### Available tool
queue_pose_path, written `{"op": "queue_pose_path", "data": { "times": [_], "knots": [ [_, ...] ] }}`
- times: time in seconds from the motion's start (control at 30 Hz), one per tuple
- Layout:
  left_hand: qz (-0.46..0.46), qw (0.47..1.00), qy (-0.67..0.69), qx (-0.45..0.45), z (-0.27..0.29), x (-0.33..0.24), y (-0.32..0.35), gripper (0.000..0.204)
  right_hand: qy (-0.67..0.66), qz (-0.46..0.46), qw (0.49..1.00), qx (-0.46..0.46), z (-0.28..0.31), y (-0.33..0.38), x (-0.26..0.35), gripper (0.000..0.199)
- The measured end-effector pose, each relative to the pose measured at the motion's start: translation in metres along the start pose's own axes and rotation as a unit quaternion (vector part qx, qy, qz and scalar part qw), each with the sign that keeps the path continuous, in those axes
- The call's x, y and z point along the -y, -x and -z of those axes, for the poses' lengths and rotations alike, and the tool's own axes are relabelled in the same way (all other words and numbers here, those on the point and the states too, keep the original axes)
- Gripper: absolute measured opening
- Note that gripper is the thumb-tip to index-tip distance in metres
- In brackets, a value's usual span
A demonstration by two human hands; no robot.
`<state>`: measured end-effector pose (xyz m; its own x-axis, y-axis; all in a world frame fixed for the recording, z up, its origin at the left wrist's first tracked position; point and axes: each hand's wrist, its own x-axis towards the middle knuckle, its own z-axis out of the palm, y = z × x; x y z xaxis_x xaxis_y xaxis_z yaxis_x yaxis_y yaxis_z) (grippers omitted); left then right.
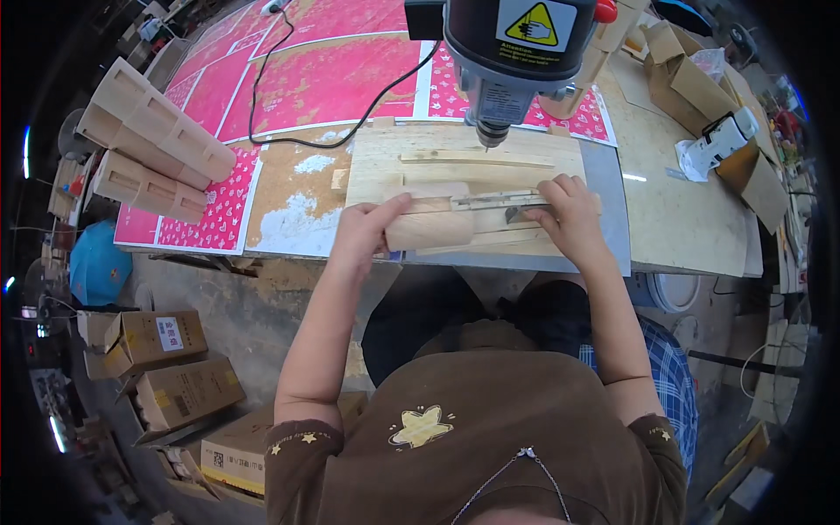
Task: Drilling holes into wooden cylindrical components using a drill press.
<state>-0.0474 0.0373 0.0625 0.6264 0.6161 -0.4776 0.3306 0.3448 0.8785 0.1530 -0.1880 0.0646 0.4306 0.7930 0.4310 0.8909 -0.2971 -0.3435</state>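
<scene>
My left hand [363, 229] grips a rounded wooden block [430, 229] that lies at the front of a pale wooden jig board [376, 162]. My right hand [570, 213] presses on a metal clamp piece [503, 202] and wooden strips just right of the block. A drill press head [516, 44] hangs above the board, its bit [490, 138] pointing down near the board's far edge, apart from both hands.
Several long square wooden tubes [149, 140] are stacked at the table's left. Pink patterned sheets [324, 70] cover the far tabletop, crossed by a black cable [262, 105]. A white tool [717, 140] and cardboard lie right. Cardboard boxes [166, 367] sit on the floor left.
</scene>
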Motion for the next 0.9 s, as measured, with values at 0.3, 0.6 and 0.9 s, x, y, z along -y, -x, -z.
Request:
{"op": "queue_pose_path", "data": {
  "times": [0.3,0.6,0.9],
  "knots": [
    [-0.251,0.962,-0.103,0.032,-0.067,0.045,-0.015,0.054,0.065,-0.045,0.997,-0.026,-0.002,0.007,-0.015,0.036],
    [-0.424,0.820,-0.370,-0.103,-0.048,0.051,-0.057,0.074,0.062,-0.055,0.996,-0.034,-0.028,-0.036,-0.014,0.040],
    [-0.491,0.796,-0.343,-0.081,-0.037,0.042,-0.066,0.039,-0.295,-0.064,0.932,-0.201,0.023,-0.061,-0.017,0.031]
  ]
}}
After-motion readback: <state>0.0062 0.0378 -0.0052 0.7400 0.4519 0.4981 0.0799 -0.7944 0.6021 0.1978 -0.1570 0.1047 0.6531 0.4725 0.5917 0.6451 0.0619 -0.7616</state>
